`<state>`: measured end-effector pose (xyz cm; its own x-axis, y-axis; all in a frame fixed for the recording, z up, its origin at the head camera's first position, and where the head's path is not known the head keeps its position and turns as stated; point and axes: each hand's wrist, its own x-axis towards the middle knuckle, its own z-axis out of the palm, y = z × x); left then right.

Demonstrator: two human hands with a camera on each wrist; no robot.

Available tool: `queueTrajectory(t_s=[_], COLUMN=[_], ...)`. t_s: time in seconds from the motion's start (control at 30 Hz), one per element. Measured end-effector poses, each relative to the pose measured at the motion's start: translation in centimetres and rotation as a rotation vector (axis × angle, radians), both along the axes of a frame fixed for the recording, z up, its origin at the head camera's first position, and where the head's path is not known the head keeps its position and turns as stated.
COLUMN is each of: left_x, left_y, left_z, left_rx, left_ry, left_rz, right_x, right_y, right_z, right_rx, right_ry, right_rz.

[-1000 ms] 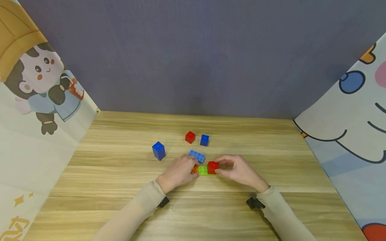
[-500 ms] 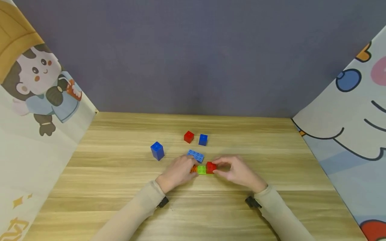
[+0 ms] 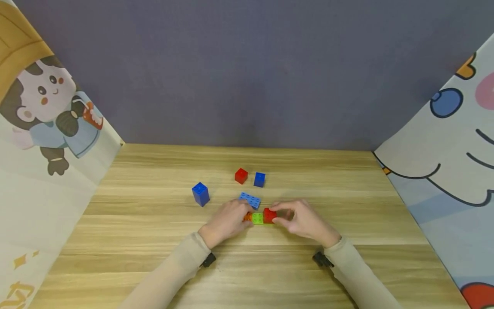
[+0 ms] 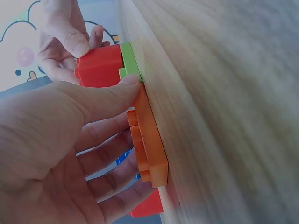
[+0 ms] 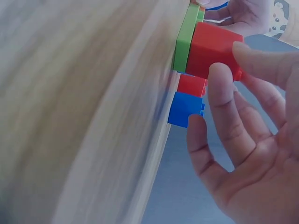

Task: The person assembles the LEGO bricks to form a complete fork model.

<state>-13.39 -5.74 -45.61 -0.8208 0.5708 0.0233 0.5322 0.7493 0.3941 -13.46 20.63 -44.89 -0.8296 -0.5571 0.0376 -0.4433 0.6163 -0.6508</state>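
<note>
In the head view my left hand [image 3: 227,219] holds an orange brick [image 3: 248,216] lying flat on the table. The left wrist view shows the thumb near the seam where the orange brick [image 4: 152,144] meets a lime green brick [image 4: 131,60], fingers on the far side. My right hand [image 3: 306,221] pinches a red block [image 3: 269,215] between thumb and fingers. This red block [image 5: 212,49] sits on the right end of the green brick [image 5: 187,39]; in the right wrist view the two appear to touch. The left hand hides much of the orange brick.
Just behind the hands lies a light blue studded brick [image 3: 250,200]. Farther back are a red cube [image 3: 241,176] and a blue cube [image 3: 260,180]. A taller blue block [image 3: 200,194] stands to the left. The wooden table [image 3: 154,167] ends at a grey wall [image 3: 247,86].
The head view has shifted slightly, moving the scene a little left. Both hands keep their grips, and the bricks stay in nearly the same arrangement.
</note>
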Motion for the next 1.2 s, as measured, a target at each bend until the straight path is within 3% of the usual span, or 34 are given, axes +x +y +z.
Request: queueTrajectory(t_s=[0.4,0.67,1.2], left_x=[0.22,0.18,0.09], left_y=[-0.31,-0.07,-0.44], left_z=[0.13,-0.04,-0.08], left_rx=[-0.013,-0.003,0.026], left_ry=[0.002,-0.008,-0.043], left_rz=[-0.01,-0.016,0.008], right_x=[-0.1,-0.06,-0.86], right_y=[-0.26,0.32,0.22], right_z=[0.05,-0.37,-0.42], right_rx=[0.01,-0.07,-0.131], right_ry=[-0.022,-0.155,-0.161], right_rz=[-0.003,-0.066,0.004])
